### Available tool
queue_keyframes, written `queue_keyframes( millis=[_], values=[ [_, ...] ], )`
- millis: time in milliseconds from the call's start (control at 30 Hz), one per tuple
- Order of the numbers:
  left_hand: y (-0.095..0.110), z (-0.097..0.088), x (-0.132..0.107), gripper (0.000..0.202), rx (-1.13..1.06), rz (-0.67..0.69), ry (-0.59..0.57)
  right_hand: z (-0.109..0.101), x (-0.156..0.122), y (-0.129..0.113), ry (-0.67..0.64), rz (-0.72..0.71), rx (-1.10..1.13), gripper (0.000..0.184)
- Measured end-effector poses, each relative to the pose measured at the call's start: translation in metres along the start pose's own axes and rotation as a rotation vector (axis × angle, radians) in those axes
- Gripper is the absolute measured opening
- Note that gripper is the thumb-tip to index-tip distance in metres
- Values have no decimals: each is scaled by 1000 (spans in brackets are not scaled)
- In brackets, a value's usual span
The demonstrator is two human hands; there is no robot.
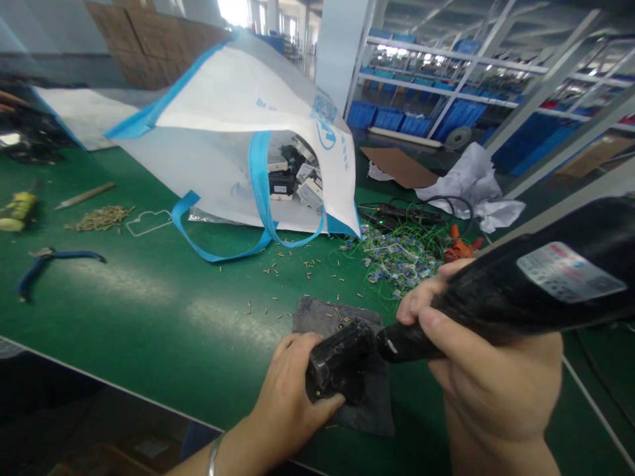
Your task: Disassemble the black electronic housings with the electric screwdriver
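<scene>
My left hand [290, 396] is closed around a small black block-shaped part [337, 360], holding it down on a dark grey mat [317, 314] near the table's front edge. My right hand [489, 370] grips a black electric screwdriver [526, 284] with a white label. The tool's tip touches the right end of the black part. Small brass screws lie scattered on the green table [149, 311] just beyond the mat.
A large white bag with blue straps [248, 132] lies open at the back, with black and white parts inside. A tangle of green wires and small parts [401, 254] sits right of it. Blue-handled pliers [44, 261], a screw pile [102, 217] and crumpled white paper [476, 182] are around.
</scene>
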State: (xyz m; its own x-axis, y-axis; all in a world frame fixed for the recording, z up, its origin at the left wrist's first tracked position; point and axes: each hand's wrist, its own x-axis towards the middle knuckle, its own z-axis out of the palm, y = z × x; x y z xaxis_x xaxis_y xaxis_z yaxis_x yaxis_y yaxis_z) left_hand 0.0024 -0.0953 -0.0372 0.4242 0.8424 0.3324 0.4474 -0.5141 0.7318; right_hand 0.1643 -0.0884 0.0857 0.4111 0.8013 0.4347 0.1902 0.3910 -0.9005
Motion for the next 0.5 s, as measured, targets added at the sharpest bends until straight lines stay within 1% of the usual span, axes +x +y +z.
queue_keyframes(
  millis=[67, 133, 333, 500],
  values=[
    [0, 0, 1, 58, -4, 2, -1, 0, 2, 1, -48, -6, 52, 26],
    [0, 0, 1, 59, 6, 5, 7, 0, 3, 0, -63, -14, 64, 27],
    [-2, 3, -3, 59, 29, -2, 18, 1, 1, -4, -45, -43, 23, 26],
    [-4, 4, -5, 58, 26, -2, 20, 2, 1, -5, -47, -45, 52, 28]
  ],
)
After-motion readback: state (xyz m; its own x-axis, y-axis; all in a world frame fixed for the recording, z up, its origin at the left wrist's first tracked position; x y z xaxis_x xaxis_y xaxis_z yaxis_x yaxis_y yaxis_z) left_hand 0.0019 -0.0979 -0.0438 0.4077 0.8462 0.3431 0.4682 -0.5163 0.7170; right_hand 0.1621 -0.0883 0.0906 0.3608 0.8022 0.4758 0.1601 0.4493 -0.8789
